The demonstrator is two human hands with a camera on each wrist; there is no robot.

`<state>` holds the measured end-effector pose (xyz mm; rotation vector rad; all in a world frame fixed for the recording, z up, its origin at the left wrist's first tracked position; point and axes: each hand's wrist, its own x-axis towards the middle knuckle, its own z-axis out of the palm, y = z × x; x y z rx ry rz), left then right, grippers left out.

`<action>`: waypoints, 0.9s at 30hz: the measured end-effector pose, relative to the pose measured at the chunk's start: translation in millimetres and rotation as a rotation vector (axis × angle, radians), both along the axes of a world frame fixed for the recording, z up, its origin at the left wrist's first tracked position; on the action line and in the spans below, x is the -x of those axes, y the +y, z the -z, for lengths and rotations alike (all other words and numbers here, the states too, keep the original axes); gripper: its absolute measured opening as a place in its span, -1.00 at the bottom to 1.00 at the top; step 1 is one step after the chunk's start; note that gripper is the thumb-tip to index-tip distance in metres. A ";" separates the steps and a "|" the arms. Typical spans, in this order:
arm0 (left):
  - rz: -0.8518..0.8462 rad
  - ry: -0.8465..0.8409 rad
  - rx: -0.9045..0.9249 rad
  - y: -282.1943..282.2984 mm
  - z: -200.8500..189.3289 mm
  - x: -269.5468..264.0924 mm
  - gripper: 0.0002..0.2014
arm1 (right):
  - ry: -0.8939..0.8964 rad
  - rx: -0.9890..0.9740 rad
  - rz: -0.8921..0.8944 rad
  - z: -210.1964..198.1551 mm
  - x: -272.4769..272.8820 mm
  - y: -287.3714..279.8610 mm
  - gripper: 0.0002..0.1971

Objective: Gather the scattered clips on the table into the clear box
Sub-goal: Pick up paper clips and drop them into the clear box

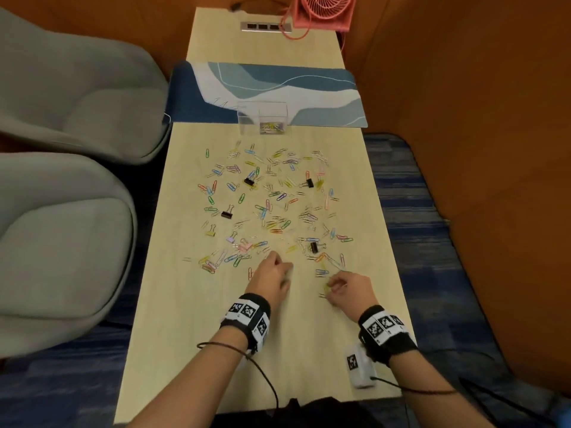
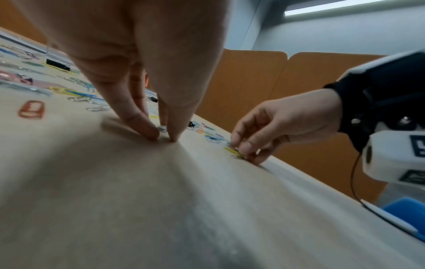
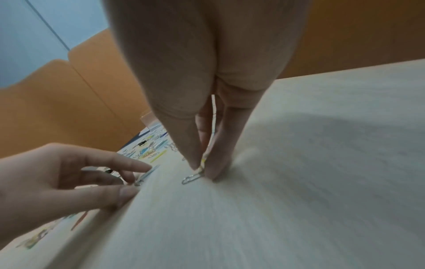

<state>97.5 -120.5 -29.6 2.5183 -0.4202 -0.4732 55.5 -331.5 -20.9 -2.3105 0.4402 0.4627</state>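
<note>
Coloured and silver paper clips [image 1: 272, 205] and several binder clips [image 1: 226, 214] lie scattered over the middle of the wooden table [image 1: 216, 350]. The clear box [image 1: 262, 118] stands at the far end of the spread with a few clips inside. At the near edge of the spread my left hand [image 2: 164, 135] pinches a small silver clip [image 2: 162, 128] against the tabletop with thumb and fingertip. To its right my right hand [image 3: 202, 171] pinches a silver paper clip [image 3: 192, 177] and a yellow clip [image 2: 234, 152] at the table surface.
A blue patterned desk mat [image 1: 278, 88] lies behind the box. A pink fan [image 1: 323, 10] and a power socket strip [image 1: 265, 26] sit at the far end. Grey chairs [image 1: 61, 211] stand to the left. An orange partition [image 1: 494, 118] rises on the right.
</note>
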 end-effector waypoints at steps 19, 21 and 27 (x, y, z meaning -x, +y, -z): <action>0.285 -0.193 -0.043 -33.3 18.2 4.5 -0.73 | -0.193 0.414 -0.343 21.7 19.6 -7.7 -0.28; 0.241 -0.184 -0.014 -25.9 20.7 3.4 -0.78 | -0.149 0.559 -0.442 21.1 20.0 4.9 -0.26; 0.183 -0.167 0.013 -19.2 20.6 -1.8 -0.80 | -0.131 0.667 -0.529 21.0 24.1 32.2 -0.55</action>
